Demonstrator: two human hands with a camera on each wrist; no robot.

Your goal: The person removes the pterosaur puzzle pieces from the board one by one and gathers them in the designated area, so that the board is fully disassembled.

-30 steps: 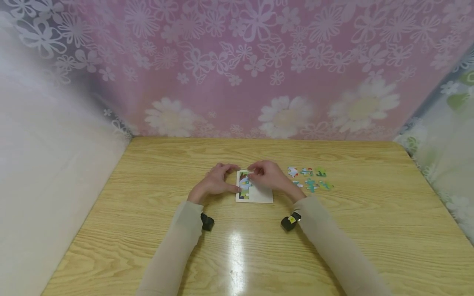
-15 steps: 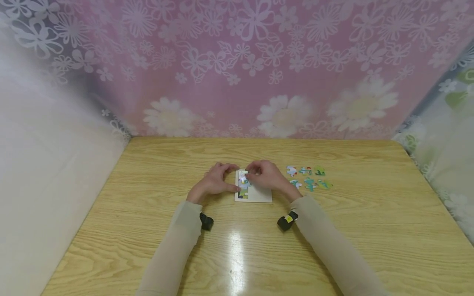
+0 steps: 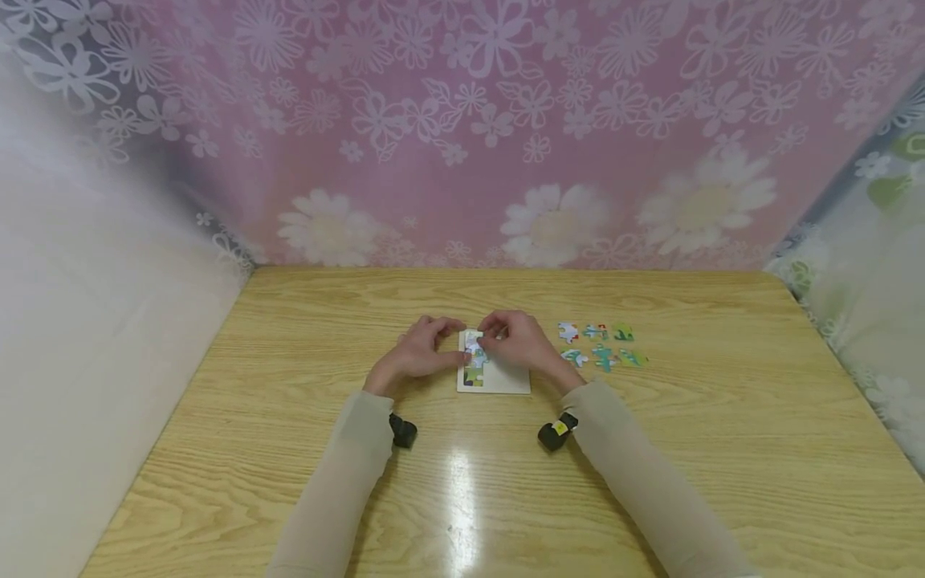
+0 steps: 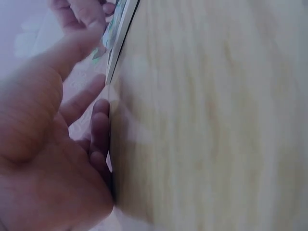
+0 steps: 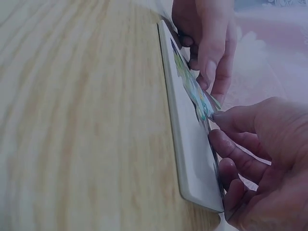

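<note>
A pale puzzle board lies in the middle of the table, with joined picture pieces along its left side. My right hand pinches a light-coloured puzzle piece at the board's upper left corner. In the right wrist view that piece looks tilted up from the board, partly hidden by fingertips. At the left edge rests my left hand, its thumb extended over the pieces and its index finger by the top corner. The left wrist view shows that thumb touching near the pieces.
Several loose puzzle pieces lie in two rows right of the board. A wooden table spans the view, with a floral curtain behind it. Black wrist cameras sit under both forearms.
My right hand has shifted slightly left with the piece, which now covers the board's upper left area, where a darker patch showed. My left thumb has moved a little up onto the pieces.
</note>
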